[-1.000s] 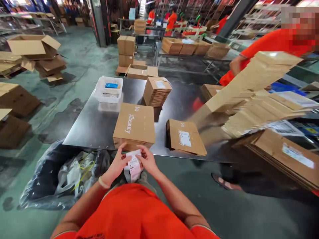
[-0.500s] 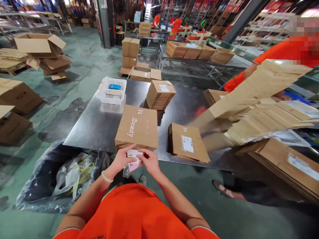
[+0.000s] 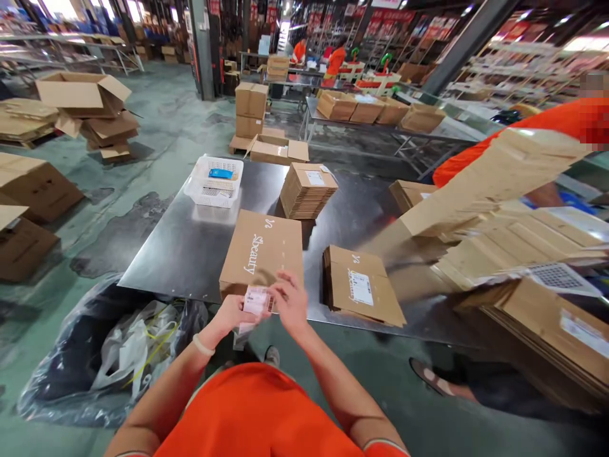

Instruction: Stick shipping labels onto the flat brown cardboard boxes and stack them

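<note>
Printed white labels (image 3: 255,301) are pinched in my left hand (image 3: 231,313), just in front of the table's near edge. My right hand (image 3: 291,302) is raised beside them, its fingers bent and slightly blurred; whether it pinches a label's edge is unclear. Beyond my hands lies a stack of flat cartons with "beauty" printed on top (image 3: 266,244). To its right is a smaller flat stack (image 3: 364,285) bearing a white label. A bundle of folded cartons (image 3: 308,190) stands behind, also labelled on top.
A white basket (image 3: 215,190) with a blue packet sits at the table's (image 3: 166,260) back left. A lined bin (image 3: 61,374) holds plastic bags at the lower left. At right, a person in orange (image 3: 469,155) stands behind large cartons.
My right hand has lifted off the labels' near side and its fingers have spread a little. The labels are turned differently in my left hand. The view has tilted up slightly.
</note>
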Action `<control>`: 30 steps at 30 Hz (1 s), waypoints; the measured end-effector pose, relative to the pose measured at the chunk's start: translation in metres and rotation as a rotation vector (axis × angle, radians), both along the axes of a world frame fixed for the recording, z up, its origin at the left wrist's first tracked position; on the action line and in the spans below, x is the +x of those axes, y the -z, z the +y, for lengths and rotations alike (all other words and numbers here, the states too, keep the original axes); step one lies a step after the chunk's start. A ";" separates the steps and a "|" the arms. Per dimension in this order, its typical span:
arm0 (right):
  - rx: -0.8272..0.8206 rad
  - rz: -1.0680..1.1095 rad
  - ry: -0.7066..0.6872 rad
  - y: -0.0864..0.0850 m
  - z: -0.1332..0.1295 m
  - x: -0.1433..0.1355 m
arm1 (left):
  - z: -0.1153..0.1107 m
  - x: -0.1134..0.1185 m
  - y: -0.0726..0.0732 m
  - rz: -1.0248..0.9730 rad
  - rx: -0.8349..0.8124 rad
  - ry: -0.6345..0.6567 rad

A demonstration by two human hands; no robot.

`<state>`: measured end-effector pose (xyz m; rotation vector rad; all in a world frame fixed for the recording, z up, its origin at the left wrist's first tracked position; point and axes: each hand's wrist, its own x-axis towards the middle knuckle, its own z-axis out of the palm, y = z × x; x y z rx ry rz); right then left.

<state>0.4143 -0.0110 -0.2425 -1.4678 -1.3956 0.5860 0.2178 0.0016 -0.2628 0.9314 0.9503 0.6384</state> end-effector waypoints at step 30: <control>-0.667 -0.540 0.343 -0.001 0.076 0.098 | 0.041 -0.009 -0.004 0.621 0.496 -0.137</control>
